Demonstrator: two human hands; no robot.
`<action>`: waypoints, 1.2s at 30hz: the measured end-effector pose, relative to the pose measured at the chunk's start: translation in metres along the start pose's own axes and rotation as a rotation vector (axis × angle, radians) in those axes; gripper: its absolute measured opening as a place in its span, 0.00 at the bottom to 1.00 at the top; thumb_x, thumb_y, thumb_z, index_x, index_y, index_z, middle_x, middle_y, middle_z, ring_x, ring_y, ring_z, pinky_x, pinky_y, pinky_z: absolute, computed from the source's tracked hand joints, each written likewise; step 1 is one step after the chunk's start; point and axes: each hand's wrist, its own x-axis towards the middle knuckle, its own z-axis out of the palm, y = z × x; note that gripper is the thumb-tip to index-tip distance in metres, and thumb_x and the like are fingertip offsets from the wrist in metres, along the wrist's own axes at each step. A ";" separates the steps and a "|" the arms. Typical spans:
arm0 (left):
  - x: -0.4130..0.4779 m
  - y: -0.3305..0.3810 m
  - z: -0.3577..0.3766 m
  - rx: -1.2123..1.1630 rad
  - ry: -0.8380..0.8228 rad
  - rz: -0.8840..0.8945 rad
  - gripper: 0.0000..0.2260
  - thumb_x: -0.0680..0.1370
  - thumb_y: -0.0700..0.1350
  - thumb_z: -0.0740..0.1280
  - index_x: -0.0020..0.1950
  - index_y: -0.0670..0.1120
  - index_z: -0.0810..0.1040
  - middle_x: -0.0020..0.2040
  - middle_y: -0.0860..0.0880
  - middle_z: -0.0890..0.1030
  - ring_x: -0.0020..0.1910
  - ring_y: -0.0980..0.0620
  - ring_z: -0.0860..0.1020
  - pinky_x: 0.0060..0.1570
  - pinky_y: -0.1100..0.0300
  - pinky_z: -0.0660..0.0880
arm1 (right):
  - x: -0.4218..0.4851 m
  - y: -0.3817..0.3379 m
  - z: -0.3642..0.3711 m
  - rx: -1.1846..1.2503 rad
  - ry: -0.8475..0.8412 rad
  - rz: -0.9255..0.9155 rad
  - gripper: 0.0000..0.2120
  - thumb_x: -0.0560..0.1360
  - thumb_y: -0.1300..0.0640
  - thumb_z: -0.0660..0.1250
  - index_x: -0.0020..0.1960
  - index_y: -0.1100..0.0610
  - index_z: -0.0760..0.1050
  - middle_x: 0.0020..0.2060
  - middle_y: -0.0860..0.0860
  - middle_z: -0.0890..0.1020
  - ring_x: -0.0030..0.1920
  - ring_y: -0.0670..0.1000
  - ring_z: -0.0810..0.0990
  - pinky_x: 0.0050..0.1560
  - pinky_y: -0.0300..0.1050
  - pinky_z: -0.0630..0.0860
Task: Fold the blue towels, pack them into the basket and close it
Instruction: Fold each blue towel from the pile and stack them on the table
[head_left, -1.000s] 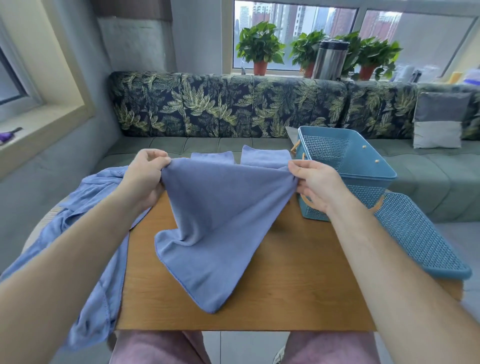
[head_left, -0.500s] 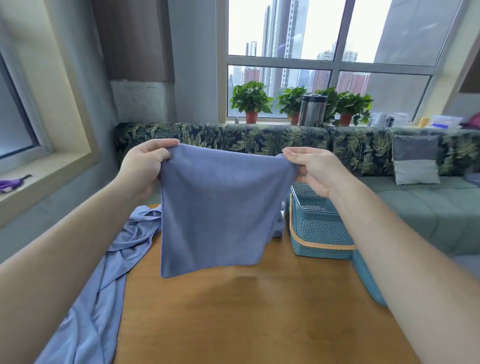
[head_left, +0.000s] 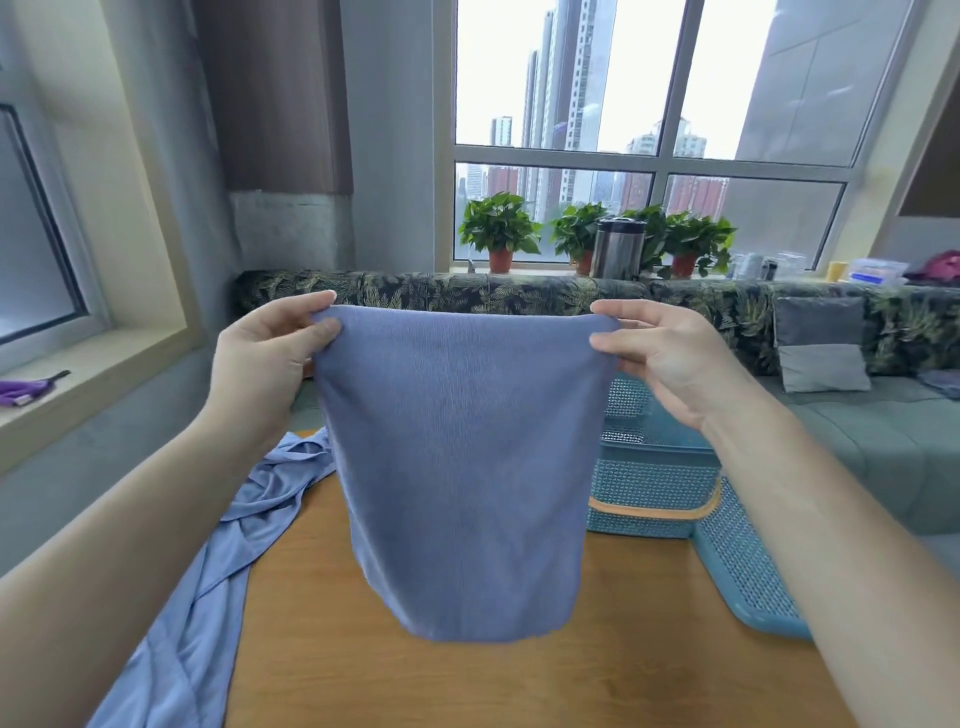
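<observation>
Towel (head_left: 462, 467) aloft now, long axis vertical

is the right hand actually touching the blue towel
Touching. The head view shows the right hand pinching the top right corner of the blue towel between thumb and fingers.

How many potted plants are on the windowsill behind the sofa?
3: a left plant, a middle plant beside the steel flask, and a right plant. The flask may hide another.
</observation>
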 end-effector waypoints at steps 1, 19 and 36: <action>0.003 -0.004 0.000 0.028 0.003 -0.016 0.11 0.75 0.38 0.74 0.54 0.51 0.86 0.40 0.55 0.82 0.40 0.56 0.78 0.43 0.64 0.76 | 0.003 0.003 0.001 -0.048 0.017 -0.002 0.15 0.71 0.72 0.73 0.53 0.57 0.82 0.44 0.55 0.85 0.44 0.50 0.83 0.45 0.42 0.80; 0.032 -0.051 0.005 0.454 -0.149 -0.061 0.06 0.84 0.37 0.60 0.49 0.47 0.70 0.59 0.51 0.79 0.38 0.46 0.86 0.42 0.46 0.82 | 0.024 0.063 0.019 -0.472 0.075 -0.063 0.08 0.82 0.61 0.62 0.50 0.52 0.78 0.51 0.50 0.80 0.39 0.49 0.87 0.37 0.53 0.83; -0.172 -0.239 -0.077 0.686 -0.163 -0.339 0.04 0.81 0.46 0.68 0.51 0.47 0.78 0.44 0.49 0.82 0.42 0.59 0.79 0.45 0.68 0.73 | -0.155 0.300 -0.001 -0.620 0.037 0.093 0.03 0.80 0.57 0.68 0.52 0.51 0.81 0.49 0.43 0.82 0.51 0.43 0.80 0.50 0.34 0.73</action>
